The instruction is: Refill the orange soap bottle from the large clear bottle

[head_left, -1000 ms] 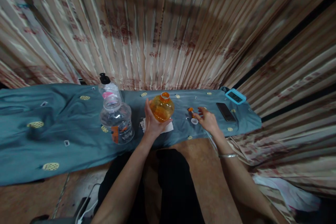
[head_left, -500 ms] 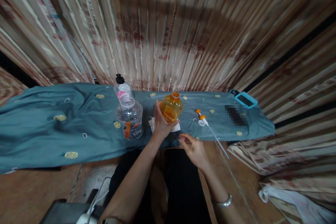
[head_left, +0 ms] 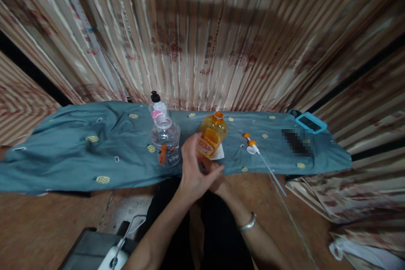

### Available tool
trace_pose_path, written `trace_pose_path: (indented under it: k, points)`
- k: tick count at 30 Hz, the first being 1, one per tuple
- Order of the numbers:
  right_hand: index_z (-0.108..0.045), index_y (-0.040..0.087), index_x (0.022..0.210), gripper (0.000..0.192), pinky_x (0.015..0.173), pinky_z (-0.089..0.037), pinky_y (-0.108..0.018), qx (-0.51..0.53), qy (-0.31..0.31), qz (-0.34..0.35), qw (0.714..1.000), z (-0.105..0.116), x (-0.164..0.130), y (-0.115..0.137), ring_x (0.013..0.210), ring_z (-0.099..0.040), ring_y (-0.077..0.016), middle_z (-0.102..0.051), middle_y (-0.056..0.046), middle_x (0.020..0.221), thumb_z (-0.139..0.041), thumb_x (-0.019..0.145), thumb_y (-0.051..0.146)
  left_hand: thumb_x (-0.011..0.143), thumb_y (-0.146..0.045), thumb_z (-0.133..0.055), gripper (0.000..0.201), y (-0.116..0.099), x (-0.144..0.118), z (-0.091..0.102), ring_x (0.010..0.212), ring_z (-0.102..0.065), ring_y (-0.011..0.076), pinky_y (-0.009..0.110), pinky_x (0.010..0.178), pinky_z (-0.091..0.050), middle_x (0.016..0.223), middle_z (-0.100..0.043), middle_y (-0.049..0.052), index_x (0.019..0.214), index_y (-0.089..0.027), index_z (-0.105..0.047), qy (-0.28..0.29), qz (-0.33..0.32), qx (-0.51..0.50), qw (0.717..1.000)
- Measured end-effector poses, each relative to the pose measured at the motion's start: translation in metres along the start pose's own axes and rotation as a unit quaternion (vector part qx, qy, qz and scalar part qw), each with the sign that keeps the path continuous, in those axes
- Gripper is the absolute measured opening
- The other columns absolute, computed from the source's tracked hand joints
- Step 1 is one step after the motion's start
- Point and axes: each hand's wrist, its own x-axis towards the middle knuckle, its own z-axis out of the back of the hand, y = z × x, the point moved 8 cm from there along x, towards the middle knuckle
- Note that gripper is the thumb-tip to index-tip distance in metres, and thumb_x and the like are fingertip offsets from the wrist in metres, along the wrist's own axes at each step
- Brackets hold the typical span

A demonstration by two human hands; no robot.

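The amber bottle, near frame centre, is already without cap; the pump lies apart, right of centre. Your left hand is spread; your right hand is partly hidden, so I cannot tell.

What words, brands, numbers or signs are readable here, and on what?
None reads clearly.
Amber bottle: label print too blurred.
Clear bottle: print too blurred.
Pump bottle: pink marking, unreadable.
Blue-framed device: screen unreadable.
Curtain: reddish printed marks too blurred.
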Motion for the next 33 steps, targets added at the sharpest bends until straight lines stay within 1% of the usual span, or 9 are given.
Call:
trace_pose_path:
  k: [4, 7, 8, 11, 15, 22, 27, 30, 33]
  points:
    - [-0.043, 0.023, 0.144, 0.064, 0.109, -0.036, -0.065, -0.076, 0.040, 0.029, 0.996, -0.030, 0.026, 0.010, 0.133, -0.049, -0.0368, -0.049, -0.013, 0.150, -0.071, 0.088, 0.035, 0.063, -0.037, -0.086, 0.108, 0.033, -0.017, 0.066, 0.143, -0.037, 0.0315, 0.051, 0.119, -0.030, 0.151, -0.037, 0.017, 0.150, -0.023, -0.023, -0.108, 0.074, 0.059, 0.990]
    - [-0.021, 0.017, 0.155, 0.113, 0.114, -0.033, -0.060, -0.088, 0.065, 0.052, 0.993, -0.053, 0.045, 0.022, 0.140, -0.041, -0.0418, -0.039, -0.022, 0.156, -0.088, 0.066, 0.040, 0.056, -0.037, -0.089, 0.125, 0.078, -0.015, 0.085, 0.151, -0.018, 0.0328, 0.050, 0.124, -0.018, 0.160, -0.022, 0.020, 0.153, -0.020, -0.012, -0.140, 0.167, 0.062, 0.974]
    - [-0.021, 0.017, 0.155, 0.113, 0.112, -0.035, -0.061, -0.085, 0.072, 0.060, 0.992, -0.060, 0.050, 0.025, 0.138, -0.043, -0.0423, -0.040, -0.022, 0.155, -0.088, 0.067, 0.040, 0.054, -0.038, -0.090, 0.131, 0.093, -0.013, 0.082, 0.152, -0.018, 0.0335, 0.049, 0.124, -0.020, 0.160, -0.020, 0.022, 0.153, -0.018, -0.008, -0.126, 0.200, 0.044, 0.971]
    - [-0.035, 0.023, 0.148, 0.074, 0.106, -0.043, -0.062, -0.064, 0.076, 0.088, 0.991, -0.075, 0.059, 0.032, 0.130, -0.053, -0.0368, -0.048, -0.015, 0.150, -0.073, 0.086, 0.035, 0.053, -0.035, -0.089, 0.133, 0.121, -0.006, 0.064, 0.144, -0.037, 0.0321, 0.045, 0.118, -0.035, 0.156, -0.030, 0.021, 0.154, -0.018, -0.003, -0.074, 0.266, -0.010, 0.961]
    - [-0.047, 0.023, 0.140, 0.056, 0.106, -0.042, -0.062, -0.030, 0.056, 0.115, 0.991, -0.081, 0.058, 0.034, 0.132, -0.051, -0.0357, -0.048, -0.012, 0.150, -0.070, 0.089, 0.029, 0.049, -0.030, -0.088, 0.117, 0.133, -0.004, 0.059, 0.126, -0.057, 0.0318, 0.048, 0.106, -0.047, 0.139, -0.053, 0.018, 0.147, -0.020, -0.026, -0.096, 0.308, 0.024, 0.946]
    - [-0.044, 0.024, 0.144, 0.060, 0.110, -0.034, -0.065, 0.044, 0.063, 0.078, 0.994, -0.068, 0.046, 0.015, 0.135, -0.048, -0.0362, -0.050, -0.012, 0.148, -0.069, 0.090, 0.027, 0.049, -0.035, -0.086, 0.086, 0.125, -0.004, 0.065, 0.098, -0.068, 0.0264, 0.042, 0.091, -0.055, 0.106, -0.068, 0.009, 0.124, -0.018, -0.049, -0.111, 0.309, 0.041, 0.944]
    - [-0.062, 0.020, 0.123, 0.034, 0.110, -0.035, -0.060, 0.147, 0.050, 0.022, 0.988, -0.044, 0.034, 0.001, 0.127, -0.056, -0.0308, -0.064, -0.009, 0.134, -0.062, 0.095, 0.037, 0.049, -0.041, -0.086, 0.077, 0.097, -0.008, 0.065, 0.097, -0.068, 0.0258, 0.044, 0.093, -0.053, 0.106, -0.068, 0.009, 0.114, -0.016, -0.053, -0.093, 0.297, -0.009, 0.950]
    - [-0.064, 0.018, 0.117, 0.035, 0.105, -0.041, -0.057, 0.235, 0.035, -0.048, 0.970, -0.037, 0.023, -0.007, 0.119, -0.061, -0.0290, -0.067, -0.009, 0.127, -0.059, 0.095, 0.045, 0.046, -0.044, -0.086, 0.074, 0.076, -0.010, 0.062, 0.098, -0.068, 0.0285, 0.045, 0.092, -0.055, 0.105, -0.069, 0.012, 0.108, -0.014, -0.057, -0.081, 0.310, -0.047, 0.946]
    - [-0.062, 0.018, 0.120, 0.050, 0.092, -0.052, -0.051, 0.343, 0.081, -0.125, 0.927, -0.039, 0.006, -0.005, 0.102, -0.070, -0.0260, -0.071, -0.010, 0.117, -0.049, 0.094, 0.059, 0.045, -0.042, -0.087, 0.068, 0.053, -0.006, 0.051, 0.087, -0.071, 0.0273, 0.044, 0.085, -0.058, 0.095, -0.072, 0.010, 0.101, -0.014, -0.060, -0.036, 0.324, -0.115, 0.939]
